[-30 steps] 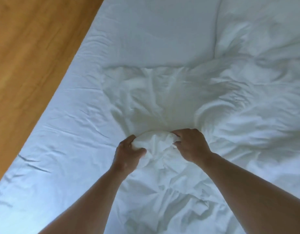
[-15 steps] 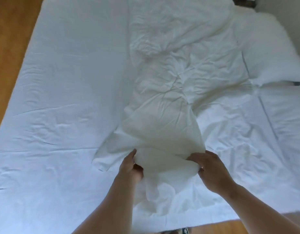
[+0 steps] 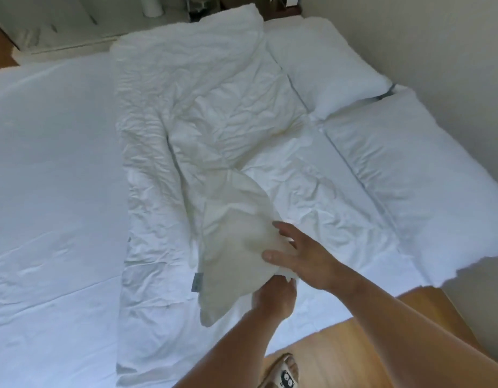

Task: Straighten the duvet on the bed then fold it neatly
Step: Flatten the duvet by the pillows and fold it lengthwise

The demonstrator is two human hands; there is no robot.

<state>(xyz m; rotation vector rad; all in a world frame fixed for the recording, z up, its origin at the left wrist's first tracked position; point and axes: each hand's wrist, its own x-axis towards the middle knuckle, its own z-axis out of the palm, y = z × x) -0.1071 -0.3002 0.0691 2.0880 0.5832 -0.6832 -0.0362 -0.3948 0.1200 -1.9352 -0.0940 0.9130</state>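
Your left grip point(image 3: 274, 296) bunches the raised corner of the duvet point(image 3: 214, 121), right grip point(image 3: 301, 256) spread flat against it; the rest trails rumpled across the bed point(image 3: 52, 177) beyond. Soft, light, floppy, I'd say: take the hem either side.

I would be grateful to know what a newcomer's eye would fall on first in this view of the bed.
The rumpled white duvet, bunched in a long strip down the middle, stands out against the flatter sheet on the left. At its near end, the left hand grips a raised corner from below while the right hand lies spread against it.
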